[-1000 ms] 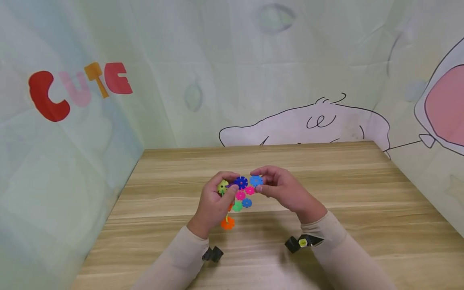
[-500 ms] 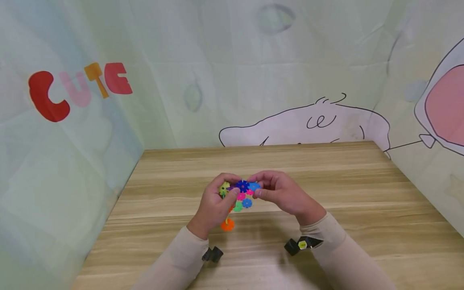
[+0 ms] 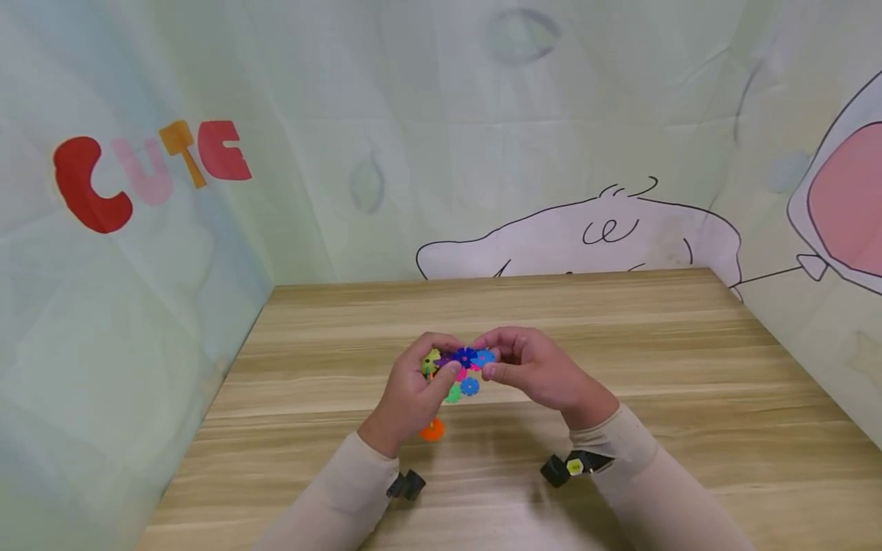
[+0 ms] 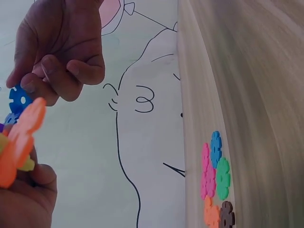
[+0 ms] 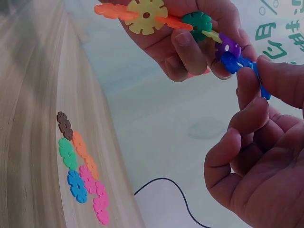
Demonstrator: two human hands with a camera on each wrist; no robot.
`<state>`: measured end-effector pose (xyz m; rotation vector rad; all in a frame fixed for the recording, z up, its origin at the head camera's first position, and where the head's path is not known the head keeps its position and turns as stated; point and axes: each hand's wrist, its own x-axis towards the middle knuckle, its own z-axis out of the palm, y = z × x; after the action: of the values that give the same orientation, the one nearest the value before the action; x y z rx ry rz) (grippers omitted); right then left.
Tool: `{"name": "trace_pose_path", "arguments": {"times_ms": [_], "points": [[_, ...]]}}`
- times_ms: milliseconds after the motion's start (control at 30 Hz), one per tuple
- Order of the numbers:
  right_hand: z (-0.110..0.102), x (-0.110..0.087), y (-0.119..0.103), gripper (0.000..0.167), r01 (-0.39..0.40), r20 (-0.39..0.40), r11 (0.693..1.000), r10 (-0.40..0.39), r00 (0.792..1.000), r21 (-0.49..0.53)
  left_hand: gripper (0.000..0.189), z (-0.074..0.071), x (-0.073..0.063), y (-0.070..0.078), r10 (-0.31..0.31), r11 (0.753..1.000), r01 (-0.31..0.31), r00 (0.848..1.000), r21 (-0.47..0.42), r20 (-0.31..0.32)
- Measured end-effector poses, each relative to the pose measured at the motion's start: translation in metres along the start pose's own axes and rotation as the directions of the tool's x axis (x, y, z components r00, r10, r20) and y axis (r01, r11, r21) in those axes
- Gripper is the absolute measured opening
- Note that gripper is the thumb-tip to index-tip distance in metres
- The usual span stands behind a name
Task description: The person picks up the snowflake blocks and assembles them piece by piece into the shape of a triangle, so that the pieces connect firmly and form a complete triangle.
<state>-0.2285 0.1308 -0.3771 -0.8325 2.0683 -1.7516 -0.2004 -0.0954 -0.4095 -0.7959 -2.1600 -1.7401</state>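
My left hand [image 3: 413, 390] grips a chain of slotted plastic snowflake discs. In the right wrist view the chain includes a yellow disc [image 5: 147, 18], a green disc [image 5: 203, 23], a purple disc [image 5: 228, 45] and orange ones. An orange disc [image 3: 432, 429] hangs at its lower end. The dark blue disc [image 3: 465, 357] sits by my left thumb and index finger. My right hand [image 3: 544, 371] pinches a light blue disc [image 3: 485, 358] between thumb and fingers, its edge against the dark blue one. Whether their slots are interlocked is hard to tell.
Loose discs lie on the wooden table [image 3: 310, 360] below the hands: a blue disc [image 3: 470, 386], a green disc [image 3: 452, 393], pink discs [image 5: 100, 204], orange discs [image 5: 85, 154] and a brown disc [image 5: 64, 125]. A printed cloth backdrop [image 3: 331, 153] surrounds the table.
My right hand has brought the light blue disc left and slightly down, from apart to against the dark blue disc. My left hand has shifted slightly right, turning the chain a little.
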Motion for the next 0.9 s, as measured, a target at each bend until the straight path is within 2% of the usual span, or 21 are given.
{"name": "trace_pose_path", "arguments": {"times_ms": [100, 267, 367, 433, 500, 600, 700, 800, 900], "points": [[0.001, 0.002, 0.003, 0.028, 0.007, -0.01, 1.0, -0.007, 1.0, -0.013, 0.021, -0.001, 0.0, 0.0, -0.023, 1.0, 0.023, 0.999, -0.004, -0.024], [-0.004, 0.008, 0.014, 0.042, 0.034, 0.004, 0.998, -0.034, 0.999, -0.052, 0.021, -0.003, 0.001, -0.002, -0.064, 0.998, 0.063, 0.996, -0.012, -0.058], [-0.005, 0.012, 0.027, 0.044, -0.001, -0.006, 0.994, 0.0, 1.0, -0.11, 0.021, -0.004, 0.001, -0.003, -0.076, 0.997, 0.075, 0.994, -0.025, -0.072], [-0.003, 0.015, 0.037, 0.037, -0.05, -0.016, 0.978, 0.048, 0.999, -0.203, 0.02, -0.005, 0.0, -0.003, -0.074, 0.997, 0.071, 0.994, -0.036, -0.076], [0.0, 0.017, 0.046, 0.035, -0.108, -0.009, 0.943, 0.11, 0.994, -0.315, 0.021, -0.005, 0.0, -0.004, -0.064, 0.997, 0.06, 0.995, -0.05, -0.076], [0.006, 0.019, 0.055, 0.039, -0.173, 0.027, 0.857, 0.213, 0.977, -0.485, 0.021, -0.005, 0.0, -0.004, -0.048, 0.997, 0.043, 0.996, -0.064, -0.069], [0.009, 0.018, 0.06, 0.046, -0.212, 0.062, 0.776, 0.307, 0.95, -0.594, 0.022, -0.004, 0.001, -0.004, -0.03, 0.998, 0.027, 0.997, -0.052, -0.064], [0.01, 0.017, 0.061, 0.044, -0.227, 0.059, 0.725, 0.346, 0.936, -0.65, 0.022, -0.003, 0.001, -0.005, -0.017, 0.999, 0.015, 0.998, -0.033, -0.06], [0.01, 0.016, 0.061, 0.036, -0.227, 0.033, 0.709, 0.333, 0.942, -0.667, 0.023, -0.003, 0.0, -0.005, -0.021, 0.999, 0.019, 0.998, -0.037, -0.053]]}}
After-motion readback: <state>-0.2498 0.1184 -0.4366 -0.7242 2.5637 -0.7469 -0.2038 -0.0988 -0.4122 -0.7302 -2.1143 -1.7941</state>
